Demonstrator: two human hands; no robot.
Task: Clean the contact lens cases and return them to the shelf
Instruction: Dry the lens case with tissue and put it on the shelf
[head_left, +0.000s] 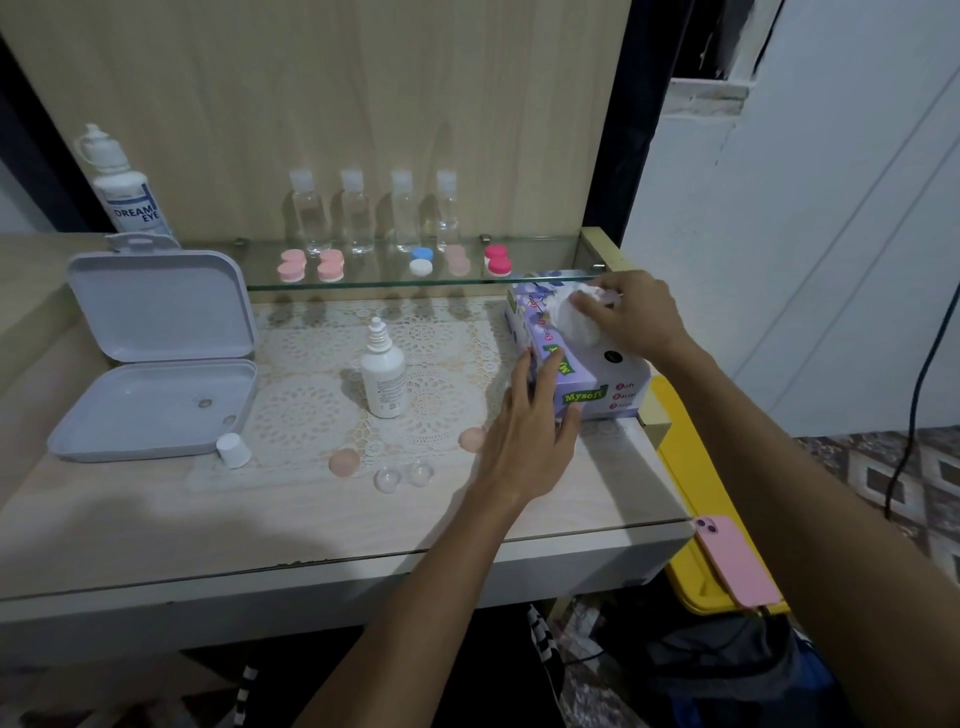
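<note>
Lens case halves (402, 476) lying uncapped near table's front edge. Tissue (579, 317) being pinched by right hand (631, 317); tissue box (582, 364) being steadied by spread left hand (530, 431). Risk: box being dragged, halves being knocked.

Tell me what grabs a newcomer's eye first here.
Both hands work the purple tissue box at the table's right edge: the right hand pinches a white tissue at its top, the left hand steadies its side. Behind, coloured lens cases line the glass shelf.

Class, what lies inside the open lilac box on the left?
The open lilac box holds two small roundish items on its tray; too small to identify. Nothing covers the tray.
</note>
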